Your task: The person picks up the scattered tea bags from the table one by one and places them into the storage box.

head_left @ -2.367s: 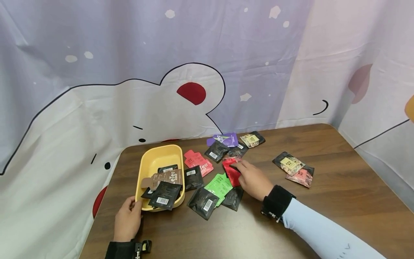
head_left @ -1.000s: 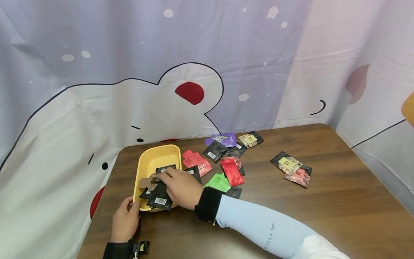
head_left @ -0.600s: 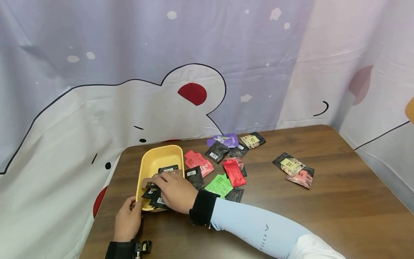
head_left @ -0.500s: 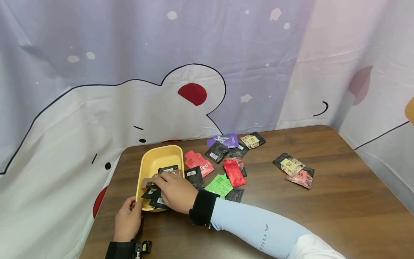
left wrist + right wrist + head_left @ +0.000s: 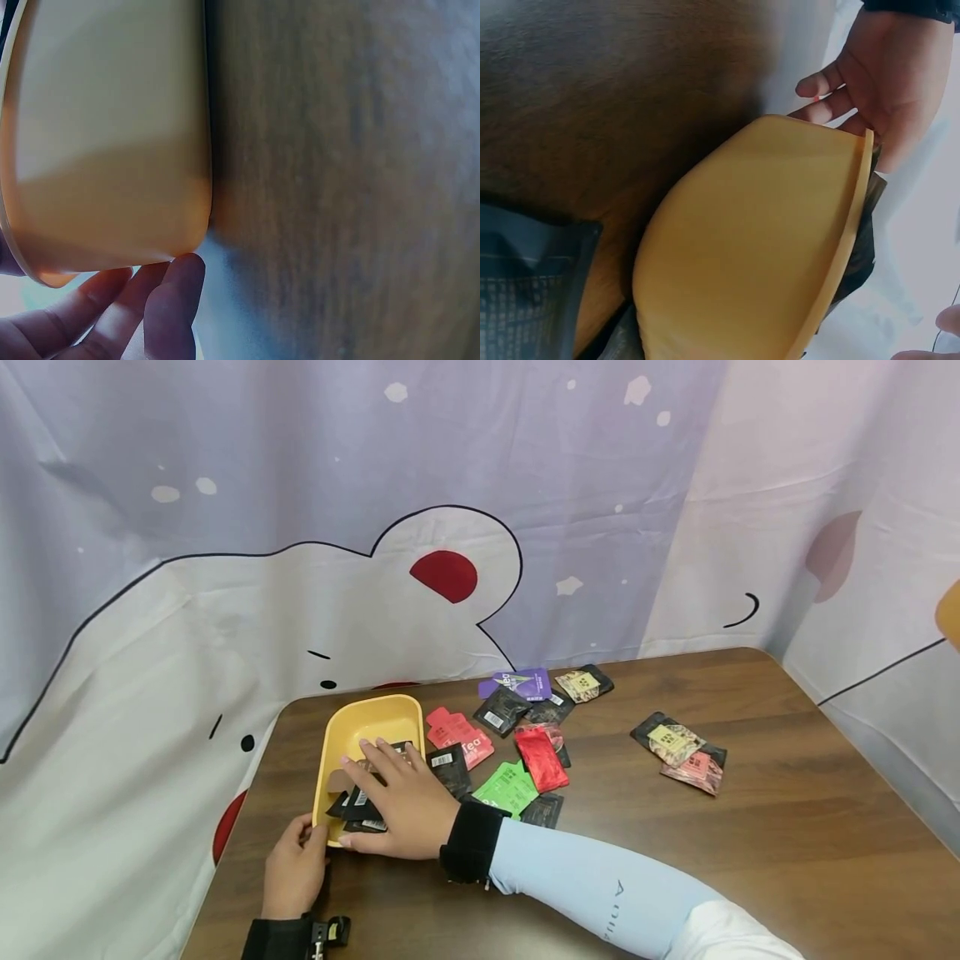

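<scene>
A yellow plastic basket stands at the table's left, holding several black sachets and a brown flattened tea box, mostly covered by my right hand. My left hand pinches the basket's near-left corner, thumb at the rim; the left wrist view shows its fingers against the outer wall. Over the basket, my right hand lies with fingers spread and straight on the sachets, thumb toward the near rim. In the right wrist view the basket's outer wall fills the middle, and my right fingertips show at the edge.
Right of the basket lie a pink flattened box, a green one, a red sachet and black sachets. A purple box lies at the back. Two patterned packets lie farther right. A curtain hangs behind.
My right hand left the red sachet, reached left into the basket and curled its fingers among the contents. Now those fingers are spread. The left hand stays at the corner.
</scene>
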A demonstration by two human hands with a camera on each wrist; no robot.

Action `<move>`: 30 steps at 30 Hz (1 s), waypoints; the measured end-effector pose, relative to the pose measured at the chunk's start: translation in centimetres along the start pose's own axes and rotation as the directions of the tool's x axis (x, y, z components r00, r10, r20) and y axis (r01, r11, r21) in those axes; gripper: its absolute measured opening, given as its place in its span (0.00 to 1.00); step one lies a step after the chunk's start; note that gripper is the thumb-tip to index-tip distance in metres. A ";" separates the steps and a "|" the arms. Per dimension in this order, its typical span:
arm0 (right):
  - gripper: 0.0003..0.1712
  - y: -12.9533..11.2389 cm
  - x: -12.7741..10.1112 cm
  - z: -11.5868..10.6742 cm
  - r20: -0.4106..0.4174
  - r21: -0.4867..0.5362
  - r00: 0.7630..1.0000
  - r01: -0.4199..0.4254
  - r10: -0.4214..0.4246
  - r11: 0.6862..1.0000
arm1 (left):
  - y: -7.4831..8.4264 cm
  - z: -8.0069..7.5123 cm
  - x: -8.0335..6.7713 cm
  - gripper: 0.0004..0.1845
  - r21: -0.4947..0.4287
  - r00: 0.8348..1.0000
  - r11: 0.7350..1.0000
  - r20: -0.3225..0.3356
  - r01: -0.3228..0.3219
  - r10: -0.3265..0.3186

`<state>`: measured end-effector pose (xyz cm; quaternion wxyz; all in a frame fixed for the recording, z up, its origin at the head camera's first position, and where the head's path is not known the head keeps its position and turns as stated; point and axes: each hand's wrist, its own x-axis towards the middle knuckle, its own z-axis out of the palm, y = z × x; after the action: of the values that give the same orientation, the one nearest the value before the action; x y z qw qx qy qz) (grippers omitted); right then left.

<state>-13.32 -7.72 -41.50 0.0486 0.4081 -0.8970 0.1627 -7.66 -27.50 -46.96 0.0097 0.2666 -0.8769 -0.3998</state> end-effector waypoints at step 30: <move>0.49 6.4 -5.2 -0.6 0.062 0.001 0.985 -0.161 0.160 0.987 | 0.3 0.0 -0.2 0.26 -0.008 1.000 1.000 -0.011 0.011 -0.011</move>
<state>-14.74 0.10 -43.74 0.0063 0.3395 -0.9276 0.1559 -7.63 -27.23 -46.76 0.0135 0.2737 -0.8738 -0.4018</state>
